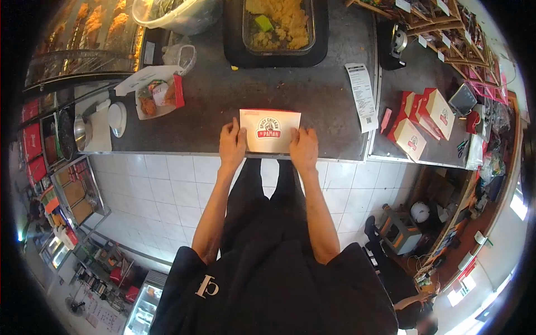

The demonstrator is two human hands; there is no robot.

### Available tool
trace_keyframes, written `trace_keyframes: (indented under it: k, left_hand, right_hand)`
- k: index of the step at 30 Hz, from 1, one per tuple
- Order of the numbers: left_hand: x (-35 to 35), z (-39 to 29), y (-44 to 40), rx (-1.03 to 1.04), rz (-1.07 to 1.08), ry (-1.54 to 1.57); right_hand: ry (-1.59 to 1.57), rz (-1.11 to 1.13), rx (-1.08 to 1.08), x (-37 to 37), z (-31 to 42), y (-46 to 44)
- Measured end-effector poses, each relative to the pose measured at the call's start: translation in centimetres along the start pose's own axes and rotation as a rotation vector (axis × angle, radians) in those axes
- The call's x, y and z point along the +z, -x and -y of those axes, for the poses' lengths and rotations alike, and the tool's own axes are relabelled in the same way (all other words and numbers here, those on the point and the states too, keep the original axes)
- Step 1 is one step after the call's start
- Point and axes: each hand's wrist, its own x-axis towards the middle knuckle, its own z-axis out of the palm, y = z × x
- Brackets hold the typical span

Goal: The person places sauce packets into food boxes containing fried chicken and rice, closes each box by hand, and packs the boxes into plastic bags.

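Note:
At the counter's front edge, a white and red food box (pixel 270 130) with a printed chicken logo is held between both hands. My left hand (pixel 232 143) grips its left side, thumb near the front face. The right side is gripped by my right hand (pixel 304 148), fingers curled round the edge. To the left stands an open box (pixel 159 97) with fried chicken and a wrapped packet in it. A long printed receipt (pixel 363 96) lies on the counter to the right.
A dark tray (pixel 322 48) with a container of crumbly yellow food is at the back. Several red and white boxes (pixel 435 113) sit on the right counter. A white tub (pixel 181 18) is at back left. Another person (pixel 391 273) is at lower right.

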Motion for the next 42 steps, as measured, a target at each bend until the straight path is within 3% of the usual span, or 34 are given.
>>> trace_keyframes:
  k: [3,6,9,16,20,23,29,35,42]
  left_hand:
    - [-1.7,-3.2,-1.0,0.209,-0.095,-0.191]
    - [0.0,-4.2,-1.4,0.419,-0.006,-0.370]
    - [0.1,-3.7,-2.0,0.518,0.084,-0.506]
    - [-3.2,-2.7,-3.0,0.684,0.256,-0.560]
    - [-2.2,-3.0,-3.1,0.673,0.214,-0.711]
    - [-2.7,-2.9,-3.4,0.702,0.231,-0.709]
    - [-6.4,-3.8,-4.5,0.790,0.548,-0.676]
    - [-6.1,-2.5,-5.6,0.825,0.612,-0.668]
    - [-4.9,-0.7,-2.0,0.746,0.370,-0.273]
  right_hand:
    - [-0.038,-0.294,-0.237,-3.2,3.6,0.7]
    - [0.265,-0.220,-0.529,-1.1,4.5,0.3]
    - [0.237,-0.133,-0.567,1.9,2.2,-0.9]
    - [0.249,-0.036,-0.633,-1.5,2.2,-1.0]
    - [0.333,-0.036,-0.658,0.2,1.0,-1.7]
    - [0.299,0.105,-0.669,-2.1,1.4,-1.7]
    - [0.271,0.259,-0.873,-4.5,-1.0,-3.1]
    - [0.139,0.251,-0.920,-4.7,-1.5,-3.9]
    - [-0.120,0.115,-0.826,-2.3,-2.5,-1.5]
